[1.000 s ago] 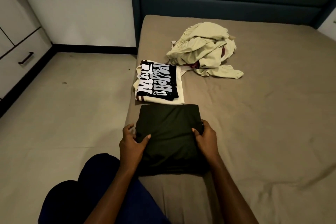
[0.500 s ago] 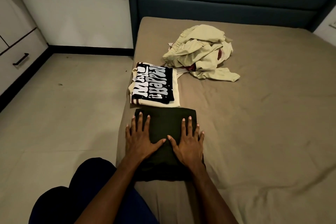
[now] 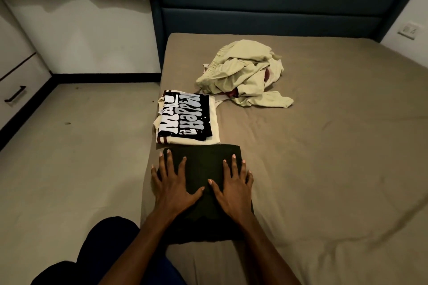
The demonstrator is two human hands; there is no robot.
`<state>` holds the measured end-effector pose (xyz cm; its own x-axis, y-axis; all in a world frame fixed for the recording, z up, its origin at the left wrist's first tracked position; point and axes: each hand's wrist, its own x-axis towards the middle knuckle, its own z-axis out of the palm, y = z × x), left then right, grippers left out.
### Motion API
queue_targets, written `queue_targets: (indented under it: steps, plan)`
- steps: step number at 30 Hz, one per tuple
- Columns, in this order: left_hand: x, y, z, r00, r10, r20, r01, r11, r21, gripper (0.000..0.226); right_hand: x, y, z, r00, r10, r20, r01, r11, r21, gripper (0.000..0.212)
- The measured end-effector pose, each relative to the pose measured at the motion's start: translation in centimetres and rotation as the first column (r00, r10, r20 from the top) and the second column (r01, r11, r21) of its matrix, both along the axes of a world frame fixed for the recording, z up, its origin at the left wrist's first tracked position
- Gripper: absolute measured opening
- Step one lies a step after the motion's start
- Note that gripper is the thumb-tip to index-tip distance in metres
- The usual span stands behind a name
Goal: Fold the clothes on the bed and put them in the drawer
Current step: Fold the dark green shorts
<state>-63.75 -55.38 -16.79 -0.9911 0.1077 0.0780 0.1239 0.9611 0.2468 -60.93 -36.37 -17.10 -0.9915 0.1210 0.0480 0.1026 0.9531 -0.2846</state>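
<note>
A folded dark green garment (image 3: 203,164) lies near the bed's (image 3: 324,157) left edge. My left hand (image 3: 172,186) and my right hand (image 3: 234,188) both press flat on it, fingers straight and spread. Just beyond it sits a small stack of folded clothes (image 3: 187,122), a black piece with white lettering on top of a cream one. Farther back lies an unfolded heap of pale yellow-green clothes (image 3: 243,74) with a bit of dark red cloth showing. A white drawer (image 3: 16,95) with a black handle is at the far left.
The bed's dark blue headboard (image 3: 278,7) runs along the back. Bare floor (image 3: 69,157) stretches left of the bed up to the drawer unit. My knee in dark trousers (image 3: 104,250) is at the bottom left. A wall socket (image 3: 408,29) sits at the right.
My hands went from holding the dark garment's sides to lying flat on top of it, then slid a little toward its far edge.
</note>
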Motion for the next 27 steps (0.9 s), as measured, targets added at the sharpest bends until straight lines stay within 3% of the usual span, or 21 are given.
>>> queue_targets:
  steps: [3, 6, 9, 11, 14, 19, 21, 24, 25, 27]
  plan:
    - [-1.2, 1.1, 0.0, 0.973, -0.084, -0.215, 0.099, 0.993, 0.062, 0.094, -1.1, 1.0, 0.3, 0.973, -0.087, -0.214, 0.063, 0.991, -0.116, 0.063]
    - [-4.4, 3.6, 0.8, 0.942, -0.101, -0.321, 0.153, 0.978, 0.141, 0.072, -4.3, 3.0, 0.8, 0.933, -0.155, -0.325, 0.074, 0.966, -0.249, 0.044]
    - [-8.8, 6.6, 2.1, 0.937, -0.089, -0.339, 0.208, 0.919, 0.334, 0.059, -9.8, 5.4, 1.6, 0.927, -0.217, -0.307, 0.054, 0.885, -0.463, 0.027]
    - [-12.0, 8.4, 2.8, 0.947, -0.078, -0.312, 0.221, 0.863, 0.454, 0.061, -14.1, 6.8, 2.5, 0.936, -0.247, -0.25, 0.067, 0.824, -0.563, 0.029]
    - [-16.7, 10.8, 3.9, 0.962, -0.094, -0.256, 0.218, 0.83, 0.514, 0.065, -21.0, 8.2, 4.5, 0.94, -0.231, -0.251, 0.079, 0.863, -0.498, 0.041]
    - [-24.3, 13.0, 5.3, 0.981, -0.137, -0.134, 0.188, 0.823, 0.537, 0.073, -33.3, 9.3, 9.0, 0.94, -0.035, -0.34, -0.038, 0.978, -0.207, 0.102]
    - [-26.0, 13.4, 5.7, 0.978, -0.178, -0.105, 0.206, 0.806, 0.555, 0.07, -37.2, 8.9, 10.5, 0.943, -0.003, -0.333, -0.028, 0.996, -0.089, 0.095]
    - [-27.0, 14.4, 6.7, 0.962, -0.226, -0.156, 0.274, 0.766, 0.582, 0.059, -41.8, 8.4, 12.1, 0.976, -0.041, -0.212, 0.048, 0.999, 0.026, 0.055]
    - [-27.2, 14.6, 7.1, 0.968, -0.194, -0.159, 0.25, 0.735, 0.63, 0.055, -42.8, 8.3, 12.3, 0.974, -0.092, -0.206, 0.099, 0.995, 0.026, 0.04]
    - [-27.7, 15.0, 7.5, 0.994, -0.089, -0.064, 0.105, 0.609, 0.786, 0.048, -42.8, 8.3, 11.9, 0.932, -0.238, -0.275, 0.186, 0.962, -0.202, 0.026]
